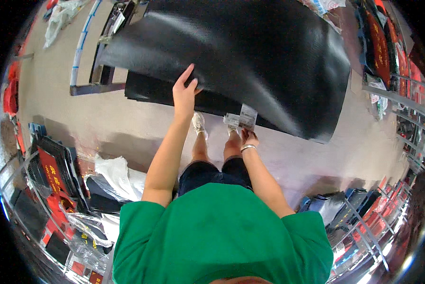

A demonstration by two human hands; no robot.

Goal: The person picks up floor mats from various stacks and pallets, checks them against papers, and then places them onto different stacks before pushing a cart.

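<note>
A large black sheet [250, 52], shiny like rubber or plastic, lies in front of me with its near edge raised and curled. More black sheeting [148, 90] is stacked under it. My left hand [185, 94] is at the raised edge, its visible fingers spread against the sheet; I see no firm grip. My right hand [249, 137], with a bracelet at the wrist, pinches white printed paper labels [248, 115] just below the near edge. The labels overlap the sheet's edge and partly cover one of my shoes.
A low dark frame [96, 89] stands on the floor at the far left. Wire racks with folded mats [51, 170] are at the near left, beside white plastic wrapping [120, 177]. More racked mats [380, 52] line the right side, with others [347, 208] at near right.
</note>
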